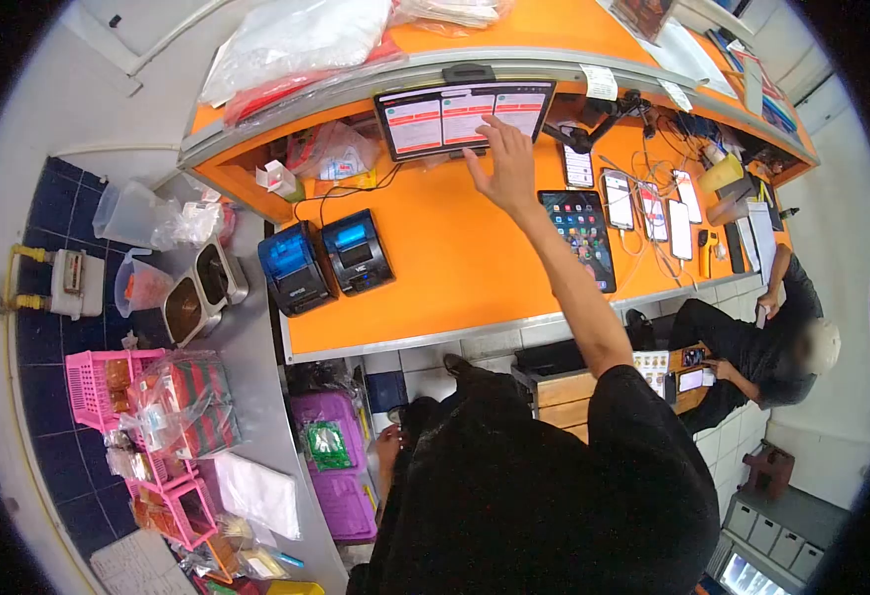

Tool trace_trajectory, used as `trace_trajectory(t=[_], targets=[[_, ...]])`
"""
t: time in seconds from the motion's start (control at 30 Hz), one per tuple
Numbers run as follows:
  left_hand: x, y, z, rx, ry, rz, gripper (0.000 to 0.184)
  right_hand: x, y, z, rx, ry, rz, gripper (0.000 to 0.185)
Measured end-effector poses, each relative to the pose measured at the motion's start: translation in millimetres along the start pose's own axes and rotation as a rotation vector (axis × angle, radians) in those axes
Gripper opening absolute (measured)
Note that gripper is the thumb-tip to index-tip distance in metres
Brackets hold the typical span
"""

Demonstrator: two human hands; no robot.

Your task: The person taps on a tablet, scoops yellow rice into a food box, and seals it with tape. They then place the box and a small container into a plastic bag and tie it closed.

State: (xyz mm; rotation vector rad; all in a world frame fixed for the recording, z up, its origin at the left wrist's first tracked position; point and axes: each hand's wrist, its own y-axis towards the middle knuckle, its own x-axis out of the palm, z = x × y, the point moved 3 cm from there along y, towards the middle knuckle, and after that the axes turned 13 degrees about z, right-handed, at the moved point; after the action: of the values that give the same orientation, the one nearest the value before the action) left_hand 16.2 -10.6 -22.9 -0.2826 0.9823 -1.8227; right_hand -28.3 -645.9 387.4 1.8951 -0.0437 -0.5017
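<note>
My right hand reaches up over the orange counter, its fingers apart and holding nothing. Its fingertips overlap the lower part of the mounted tablet screen, which shows several red and white panels; whether they touch the glass I cannot tell. A black tablet with app icons lies flat beside my right forearm. Low at my left side, my left hand hangs near my dark clothing, small and partly hidden, so its grip is unclear. Two black printers with blue lids stand on the counter's left part.
Several phones and tangled cables lie right of the black tablet. A seated person holds a phone at the right. Pink baskets and metal containers stand at the left. A purple crate sits below the counter.
</note>
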Motion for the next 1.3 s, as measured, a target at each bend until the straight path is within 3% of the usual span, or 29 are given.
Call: trace_trajectory(t=[0.07, 0.1, 0.17, 0.2, 0.3, 0.33, 0.37, 0.43, 0.47, 0.63, 0.77, 1.03, 1.1, 1.13, 1.3], targets=[[-16, -2, -5, 0.402, 0.161, -0.039, 0.024, 1, -1, -10, -0.076, 0.003, -0.018, 0.041], [48, 0, -10, 0.405, 0.110, -0.071, 0.024, -12, 19, 18, -0.133, -0.015, -0.027, 0.041], [23, -21, -8, 0.160, -0.161, 0.042, 0.027, -15, 16, 10, -0.113, 0.004, -0.040, 0.041], [10, -33, 3, 0.133, 0.050, 0.081, 0.032, -15, 14, 8, -0.106, 0.004, -0.041, 0.041], [-7, -55, 1, 0.011, 0.081, 0.202, 0.034, -21, 11, 8, -0.077, 0.024, 0.001, 0.038], [-11, -64, 0, 0.232, 0.155, 0.141, 0.036, -23, 8, 9, -0.048, 0.045, 0.003, 0.038], [-12, -67, -3, 0.234, 0.157, 0.138, 0.036, -24, 6, 10, -0.021, 0.068, 0.004, 0.037], [-11, -95, 2, -0.017, 0.071, 0.269, 0.035, -31, -4, 8, -0.025, 0.059, 0.017, 0.035], [-24, -53, -67, -0.207, -0.072, 0.282, 0.034, -34, -10, 8, -0.028, 0.053, 0.031, 0.033], [-8, -51, -70, 0.087, 0.197, 0.173, 0.033, -36, -38, 22, 0.021, 0.042, -0.023, 0.024], [6, -46, -51, 0.125, 0.209, 0.139, 0.033, -36, -33, 30, 0.022, 0.061, 0.005, 0.016], [9, -34, -4, 0.214, 0.112, 0.108, 0.033, -33, -13, 39, 0.015, 0.027, 0.038, 0.021], [6, -35, 10, 0.190, 0.088, 0.130, 0.033, -38, -9, 49, 0.035, -0.019, 0.110, 0.022], [11, -69, 46, 0.013, 0.120, 0.200, 0.031, -43, -5, 54, 0.066, -0.044, 0.106, 0.022], [2, -62, 36, 0.004, -0.016, 0.206, 0.031, -53, -7, 63, 0.065, -0.101, 0.031, 0.026]])
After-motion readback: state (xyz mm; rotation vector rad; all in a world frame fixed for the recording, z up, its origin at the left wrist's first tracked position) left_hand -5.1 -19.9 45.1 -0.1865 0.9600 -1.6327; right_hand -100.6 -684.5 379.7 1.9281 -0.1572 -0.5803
